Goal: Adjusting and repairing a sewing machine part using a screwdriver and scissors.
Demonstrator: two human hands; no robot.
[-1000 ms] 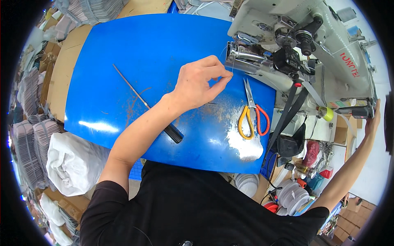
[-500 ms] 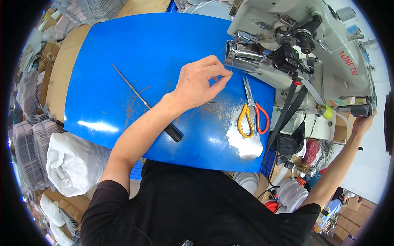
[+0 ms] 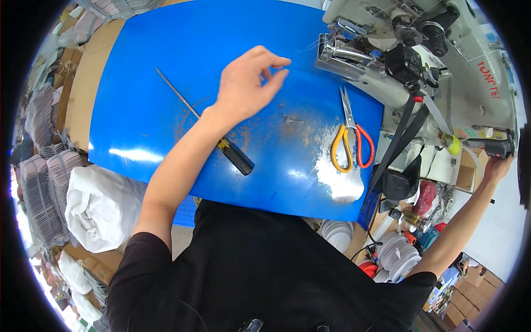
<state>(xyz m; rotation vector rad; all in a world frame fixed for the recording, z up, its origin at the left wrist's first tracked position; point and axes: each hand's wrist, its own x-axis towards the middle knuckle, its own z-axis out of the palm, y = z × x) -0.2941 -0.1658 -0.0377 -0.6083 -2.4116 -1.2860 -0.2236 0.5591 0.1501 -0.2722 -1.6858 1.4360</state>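
Note:
My left hand (image 3: 246,86) hangs over the blue table board (image 3: 210,27), left of the sewing machine's metal arm (image 3: 345,58), its index finger and thumb slightly apart, with nothing visible between them. Below my left forearm lies a long screwdriver (image 3: 235,155) with a black handle. Scissors (image 3: 349,135) with yellow and red handles rest on the worn patch beside the machine. My right hand (image 3: 498,166) reaches the machine's right end, under a small black box (image 3: 496,148), its fingers mostly hidden.
The sewing machine (image 3: 478,77) fills the upper right, with dark straps hanging from it. At left are bundled stacks (image 3: 36,199) and a white sack (image 3: 99,207). White spools (image 3: 401,257), cables and cartons (image 3: 467,296) sit at lower right.
My left hand has moved left and up, away from the machine, its pinched fingertips parting. My right hand is lower than a second ago. The view has shifted.

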